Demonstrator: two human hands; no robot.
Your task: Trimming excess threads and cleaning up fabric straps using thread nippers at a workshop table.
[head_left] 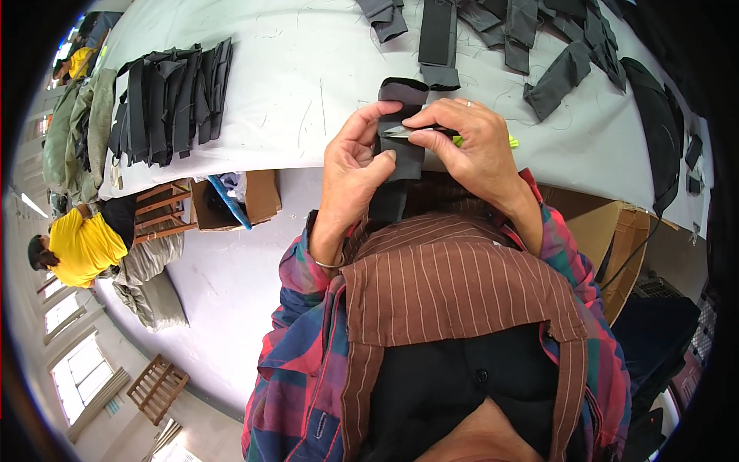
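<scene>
The dark strip (pixel 402 146) hangs between both hands, just over the near edge of the table (pixel 308 69). Its top end curls over in a loop above the fingers, and the lower end drops down toward the person's brown striped apron (pixel 454 285).

The left hand (pixel 356 165) has closed on the strip from the left side, thumb pressed flat on the front of the fabric, the other fingers curled up around the left edge. The wrist is bent back, and a thin bangle shows on the forearm below it.

The right hand (pixel 469 146) comes in from the right, palm down, fingertips pinched on small snips (pixel 408 131) whose pale metal tip lies across the strip. A yellow-green bit of handle pokes out past the knuckles on the right. A ring sits on one finger. The two hands are close together, thumbs almost meeting over the cloth.

Up on the table, a stack of dark strips (pixel 169 100) lies to the left, and more loose pieces (pixel 531 38) are scattered along the far side. A cardboard box (pixel 239 200) stands on the floor below the table edge, and a person in a yellow shirt (pixel 81 246) is at the far left.
</scene>
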